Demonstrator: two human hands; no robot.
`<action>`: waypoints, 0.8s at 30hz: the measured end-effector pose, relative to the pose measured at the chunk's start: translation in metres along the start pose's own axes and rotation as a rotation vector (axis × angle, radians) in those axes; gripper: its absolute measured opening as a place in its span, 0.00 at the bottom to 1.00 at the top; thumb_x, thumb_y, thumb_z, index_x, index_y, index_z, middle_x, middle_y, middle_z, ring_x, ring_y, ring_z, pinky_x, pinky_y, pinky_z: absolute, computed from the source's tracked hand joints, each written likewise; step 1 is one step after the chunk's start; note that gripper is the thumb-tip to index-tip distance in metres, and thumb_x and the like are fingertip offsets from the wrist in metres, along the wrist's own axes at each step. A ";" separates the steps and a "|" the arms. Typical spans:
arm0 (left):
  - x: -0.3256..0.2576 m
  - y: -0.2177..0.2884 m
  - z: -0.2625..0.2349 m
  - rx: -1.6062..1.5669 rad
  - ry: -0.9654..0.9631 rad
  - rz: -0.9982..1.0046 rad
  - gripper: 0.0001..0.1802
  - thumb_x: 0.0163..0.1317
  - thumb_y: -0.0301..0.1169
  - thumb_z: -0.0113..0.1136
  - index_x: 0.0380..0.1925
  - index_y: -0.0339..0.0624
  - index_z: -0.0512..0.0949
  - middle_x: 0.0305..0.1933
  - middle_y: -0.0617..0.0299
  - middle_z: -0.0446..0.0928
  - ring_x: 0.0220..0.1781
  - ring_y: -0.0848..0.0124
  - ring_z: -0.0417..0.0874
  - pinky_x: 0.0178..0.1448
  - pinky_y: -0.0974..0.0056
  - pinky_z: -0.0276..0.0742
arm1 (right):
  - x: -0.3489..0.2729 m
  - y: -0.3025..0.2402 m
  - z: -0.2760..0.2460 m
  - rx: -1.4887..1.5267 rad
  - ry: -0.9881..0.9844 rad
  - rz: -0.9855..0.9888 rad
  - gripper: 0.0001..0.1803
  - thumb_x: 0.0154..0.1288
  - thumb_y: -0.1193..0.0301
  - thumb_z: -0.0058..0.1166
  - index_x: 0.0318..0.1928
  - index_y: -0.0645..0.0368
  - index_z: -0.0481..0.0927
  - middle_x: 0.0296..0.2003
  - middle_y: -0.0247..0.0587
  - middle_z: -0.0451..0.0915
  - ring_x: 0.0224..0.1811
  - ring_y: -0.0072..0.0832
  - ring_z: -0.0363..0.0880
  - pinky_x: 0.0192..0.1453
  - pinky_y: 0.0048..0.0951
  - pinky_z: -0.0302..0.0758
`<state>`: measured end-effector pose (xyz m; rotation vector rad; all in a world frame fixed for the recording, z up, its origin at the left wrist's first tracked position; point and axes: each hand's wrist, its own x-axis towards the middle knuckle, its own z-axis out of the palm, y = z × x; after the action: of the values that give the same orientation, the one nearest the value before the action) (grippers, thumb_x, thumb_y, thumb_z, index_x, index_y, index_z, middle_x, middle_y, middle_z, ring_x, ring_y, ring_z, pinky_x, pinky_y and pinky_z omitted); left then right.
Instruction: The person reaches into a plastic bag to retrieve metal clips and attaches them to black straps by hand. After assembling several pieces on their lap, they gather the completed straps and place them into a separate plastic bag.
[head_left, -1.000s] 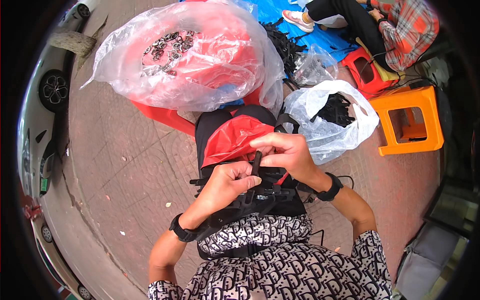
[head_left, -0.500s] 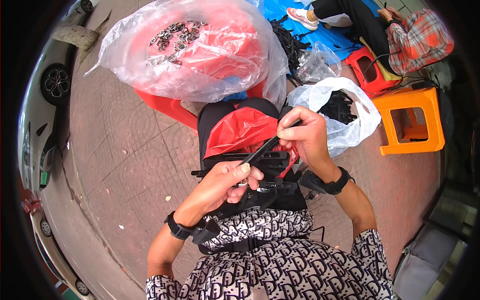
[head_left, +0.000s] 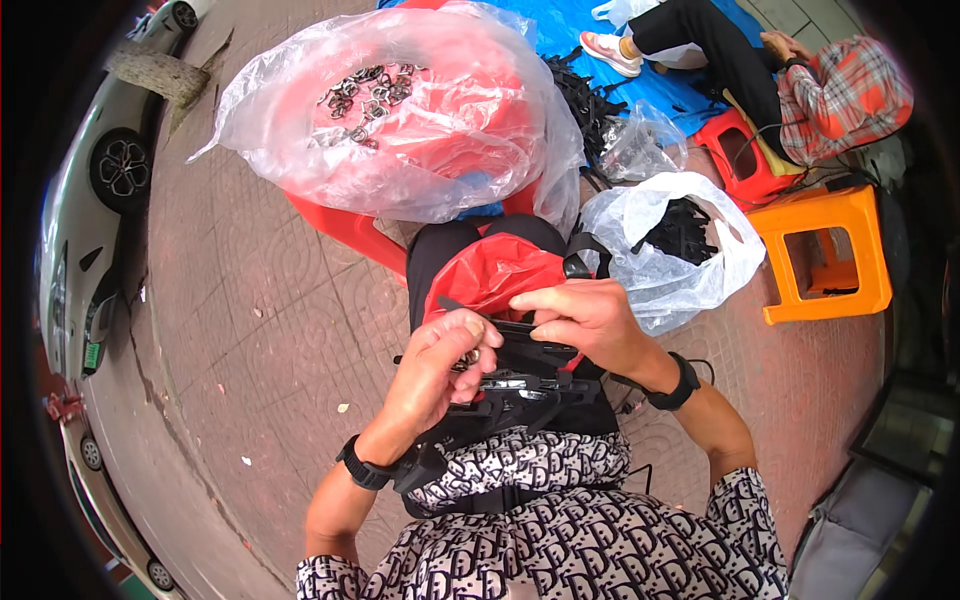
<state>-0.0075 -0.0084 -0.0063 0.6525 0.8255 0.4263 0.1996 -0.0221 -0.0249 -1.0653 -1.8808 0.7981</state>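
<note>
metal buckles (head_left: 372, 95) lie on clear plastic (head_left: 255, 120) at far left; near, the left hand (head_left: 440, 362) curls around metal pieces (head_left: 466, 361), a black strap (head_left: 450, 303) jutting from its far side; stretched between both hands a moment ago, the strap no longer spans them, suggesting that pull is over; the right hand (head_left: 590, 313) pinches narrow alongside, contents unclear; at right, black webbing (head_left: 680, 234) in a white bag (head_left: 738, 262)

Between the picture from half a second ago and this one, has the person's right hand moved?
Yes. Judged against the orange stool, the right hand has moved left and lower in the picture, ending farther from the stool.
</note>
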 end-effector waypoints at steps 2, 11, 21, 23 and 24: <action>-0.002 0.000 -0.003 0.092 0.201 0.107 0.11 0.61 0.37 0.48 0.32 0.40 0.70 0.22 0.66 0.69 0.14 0.84 0.58 0.16 0.79 0.53 | -0.004 -0.002 -0.004 0.076 0.037 0.133 0.14 0.43 0.78 0.56 0.36 0.62 0.78 0.19 0.35 0.75 0.21 0.24 0.74 0.26 0.23 0.69; 0.001 0.000 -0.004 0.215 0.343 0.338 0.09 0.55 0.26 0.55 0.37 0.40 0.69 0.23 0.71 0.67 0.15 0.86 0.61 0.16 0.79 0.56 | -0.009 -0.006 -0.005 -0.054 0.022 -0.001 0.09 0.43 0.75 0.58 0.30 0.62 0.78 0.23 0.38 0.77 0.25 0.28 0.77 0.27 0.25 0.71; 0.004 0.003 0.007 0.380 0.227 0.190 0.03 0.56 0.26 0.54 0.30 0.39 0.74 0.17 0.74 0.66 0.15 0.86 0.61 0.18 0.79 0.56 | -0.004 -0.009 0.003 0.008 -0.091 0.144 0.15 0.40 0.78 0.56 0.34 0.62 0.76 0.25 0.36 0.76 0.28 0.29 0.76 0.32 0.26 0.72; 0.006 0.003 0.011 0.435 0.229 0.188 0.04 0.56 0.27 0.54 0.29 0.38 0.74 0.17 0.74 0.66 0.15 0.86 0.61 0.18 0.79 0.56 | 0.009 -0.011 0.005 -0.230 0.100 -0.251 0.18 0.39 0.79 0.56 0.38 0.63 0.75 0.28 0.38 0.75 0.32 0.30 0.75 0.35 0.27 0.71; 0.006 0.002 0.013 0.436 0.226 0.187 0.04 0.56 0.27 0.54 0.29 0.38 0.74 0.17 0.74 0.66 0.15 0.86 0.61 0.18 0.79 0.56 | 0.013 -0.016 0.005 -0.177 0.093 -0.261 0.18 0.38 0.78 0.56 0.37 0.64 0.75 0.32 0.40 0.75 0.34 0.33 0.74 0.37 0.28 0.71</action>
<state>0.0060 -0.0075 -0.0017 1.1061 1.0905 0.4998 0.1853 -0.0180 -0.0100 -0.9201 -1.9864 0.4323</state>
